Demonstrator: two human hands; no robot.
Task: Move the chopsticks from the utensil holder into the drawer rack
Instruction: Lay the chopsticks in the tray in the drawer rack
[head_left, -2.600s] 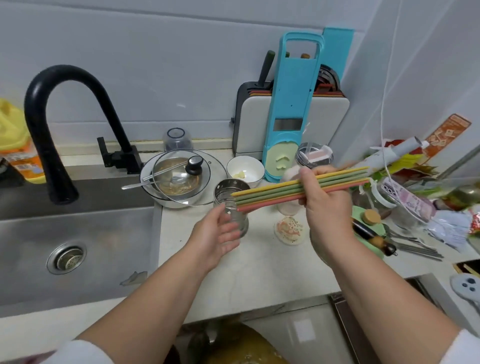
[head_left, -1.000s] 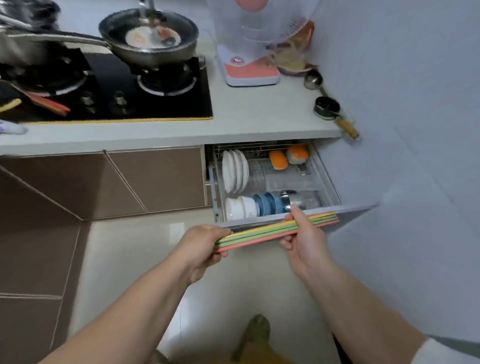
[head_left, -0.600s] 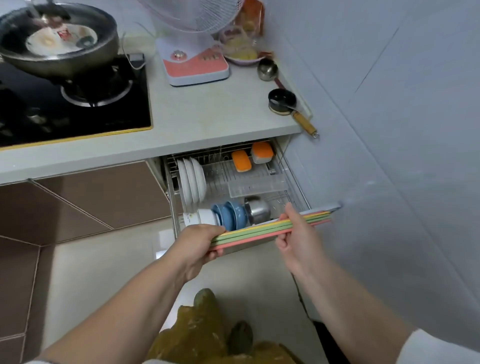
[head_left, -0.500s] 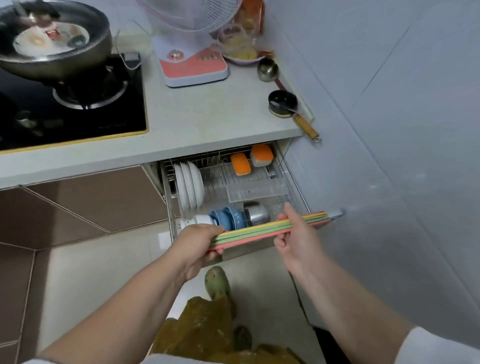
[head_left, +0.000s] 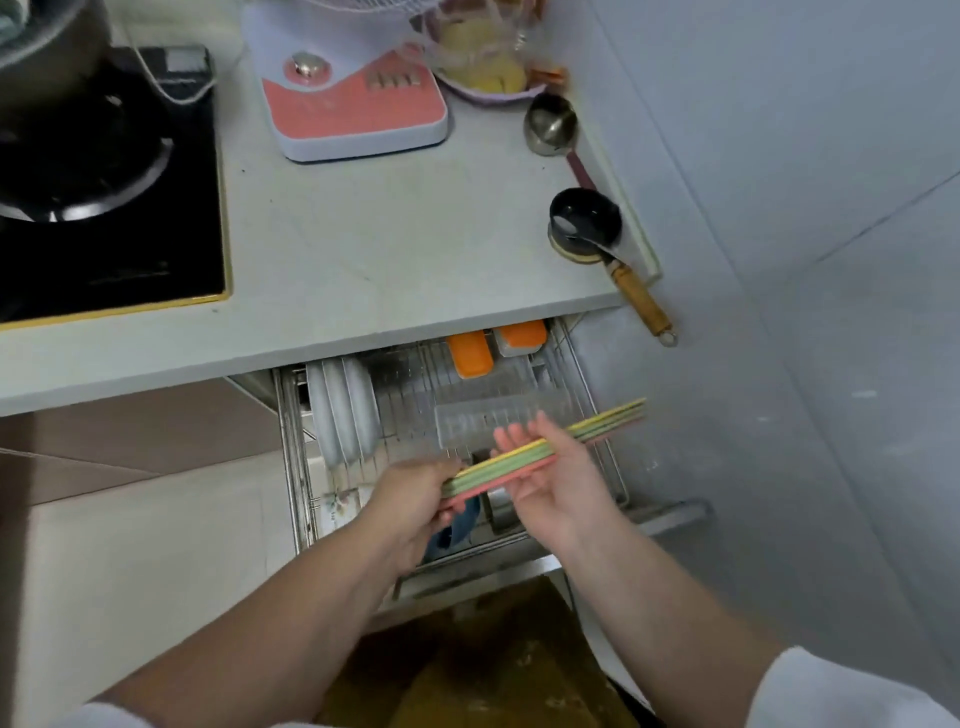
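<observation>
You grip the chopsticks (head_left: 540, 453) in both hands, left hand (head_left: 415, 504) and right hand (head_left: 558, 483), levelled over the drawer rack (head_left: 582, 374) for lowering flat.

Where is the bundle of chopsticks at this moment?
In the head view, the chopsticks are held level between the left hand and right hand, above the open drawer rack, just in front of the clear plastic tray.

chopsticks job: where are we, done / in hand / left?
Done: the chopsticks are out of the holder and the drawer rack is pulled open. In hand: left hand grips one end, right hand cradles the middle, bundle over the rack. Left: lower them in, likely into the clear tray, and release.
</observation>
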